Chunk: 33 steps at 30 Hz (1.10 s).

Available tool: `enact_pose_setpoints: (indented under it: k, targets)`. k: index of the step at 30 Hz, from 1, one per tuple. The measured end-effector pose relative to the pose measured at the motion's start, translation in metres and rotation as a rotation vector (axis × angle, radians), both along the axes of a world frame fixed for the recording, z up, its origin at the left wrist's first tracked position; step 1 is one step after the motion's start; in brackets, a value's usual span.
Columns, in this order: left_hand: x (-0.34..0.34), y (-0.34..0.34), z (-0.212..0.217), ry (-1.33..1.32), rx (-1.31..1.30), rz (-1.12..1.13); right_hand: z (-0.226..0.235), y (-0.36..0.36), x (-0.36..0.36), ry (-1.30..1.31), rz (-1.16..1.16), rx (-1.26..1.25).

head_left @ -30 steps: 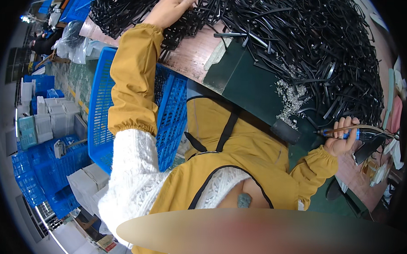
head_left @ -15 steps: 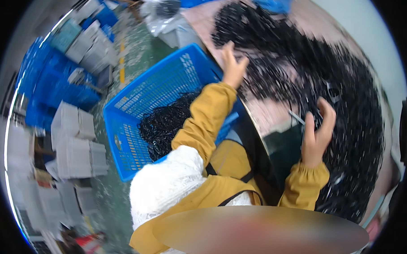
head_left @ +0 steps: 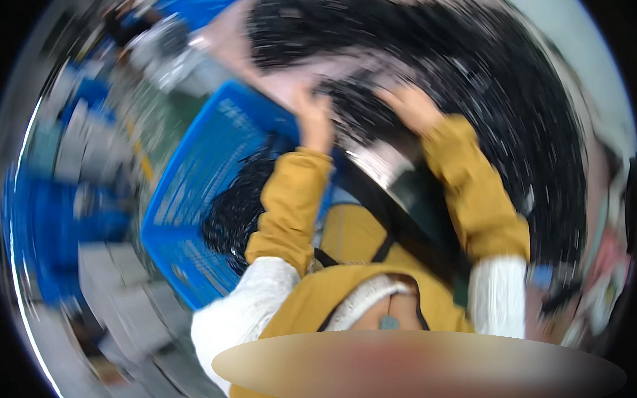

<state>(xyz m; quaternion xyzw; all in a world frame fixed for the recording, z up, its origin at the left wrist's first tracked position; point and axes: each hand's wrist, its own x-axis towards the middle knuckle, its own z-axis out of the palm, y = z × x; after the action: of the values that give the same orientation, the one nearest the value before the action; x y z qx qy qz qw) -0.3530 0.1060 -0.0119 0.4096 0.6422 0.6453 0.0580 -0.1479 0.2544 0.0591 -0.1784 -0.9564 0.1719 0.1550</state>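
A small heap of thin black strip-like pieces (head_left: 360, 109) lies on the pale pink tabletop, between my two hands. My left hand (head_left: 314, 122) is at the heap's left side, by the table edge, its fingers blurred but seemingly apart. At the heap's right side is my right hand (head_left: 414, 107), fingers stretched toward the black pieces and touching or nearly touching them. Motion blur hides the exact contact, and I see nothing gripped in either hand. A blue plastic basket (head_left: 194, 156) stands left of the table, with more black pieces (head_left: 237, 210) inside.
A large curved bank of black pieces (head_left: 476, 99) covers the far and right parts of the table. Clear plastic bags (head_left: 166, 53) stand beyond the basket. White boxes (head_left: 122, 297) and blue crates (head_left: 44, 217) are stacked on the left. A dark table edge (head_left: 388, 208) runs before me.
My right hand has moved left and farther away, coming close to the left hand around the small heap. The view has turned, and the scissors-like loops seen earlier are now indistinct.
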Motion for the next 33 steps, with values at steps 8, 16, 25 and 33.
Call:
enact_pose_setpoints:
  k: [8, 16, 25, 33]
  targets:
    - [0.018, 0.027, 0.018, -0.148, -0.128, -0.014, 0.027, -0.074, 0.083, 0.701, -0.309, 0.008]
    - [0.183, 0.083, 0.106, 0.139, 0.123, -0.456, -0.027, -0.254, 0.391, 0.905, -1.065, -0.115]
    - [0.268, 0.287, 0.053, 0.907, -0.728, -0.468, -0.056, -0.290, 0.477, 1.123, -1.573, -0.356]
    - [0.250, 0.233, 0.094, 0.542, -0.233, -0.443, -0.058, -0.160, 0.536, 0.219, -1.541, 0.022]
